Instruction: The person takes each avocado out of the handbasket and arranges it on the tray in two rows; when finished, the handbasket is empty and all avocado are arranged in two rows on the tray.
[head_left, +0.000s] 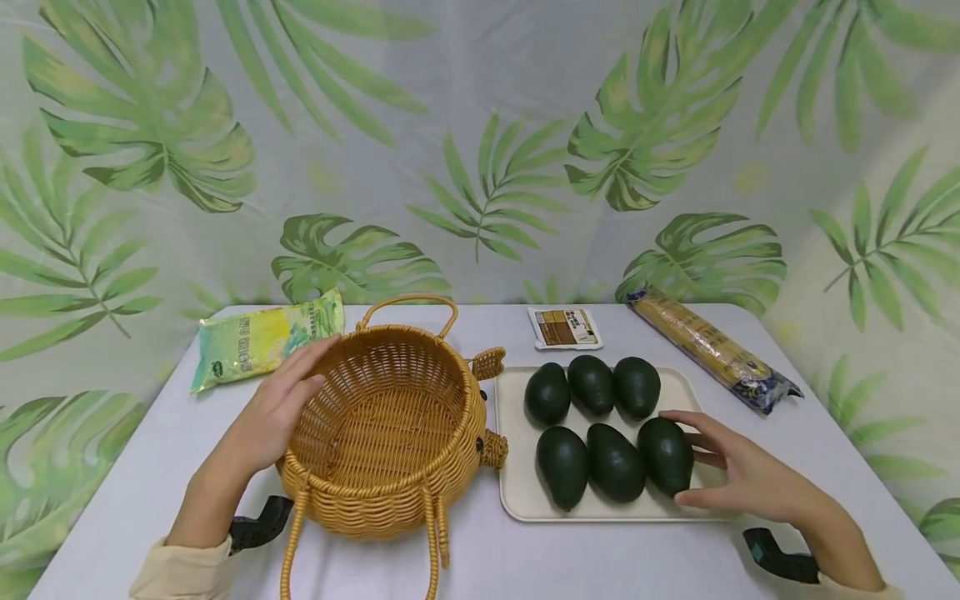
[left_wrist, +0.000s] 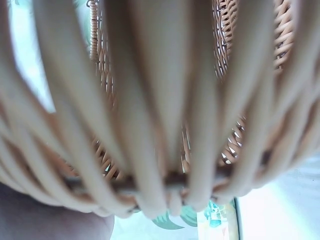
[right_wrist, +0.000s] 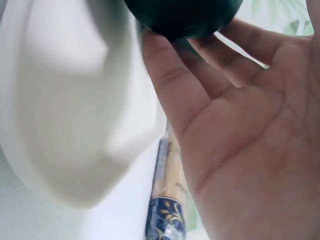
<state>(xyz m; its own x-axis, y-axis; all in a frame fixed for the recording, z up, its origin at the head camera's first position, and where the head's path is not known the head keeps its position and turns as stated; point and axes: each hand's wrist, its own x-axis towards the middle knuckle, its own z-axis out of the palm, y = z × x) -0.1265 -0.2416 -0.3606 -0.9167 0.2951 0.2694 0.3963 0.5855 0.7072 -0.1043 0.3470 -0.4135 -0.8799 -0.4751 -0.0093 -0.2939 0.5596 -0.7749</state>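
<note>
In the head view, a round wicker basket (head_left: 390,508) with handles and an animal-like snout stands left of centre. My left hand (head_left: 273,408) rests at its left rim, fingers fairly straight and the thumb over the edge. Blurred wicker (left_wrist: 150,150) fills most of the left wrist view. On the right, several dark green avocados lie in two rows on a cream tray (head_left: 517,500). My right hand (head_left: 738,471) holds the front-right avocado (head_left: 665,457), thumb near its lower end and fingers at its upper right side. That avocado (right_wrist: 185,15) meets the fingertips in the right wrist view.
Behind the basket lies a green-yellow packet (head_left: 262,342). A small brown-and-white packet (head_left: 565,328) sits behind the tray. A long pack of noodles or pasta (head_left: 712,350) lies at the back right. A leaf-patterned cloth (head_left: 480,167) hangs behind the white table (head_left: 480,575).
</note>
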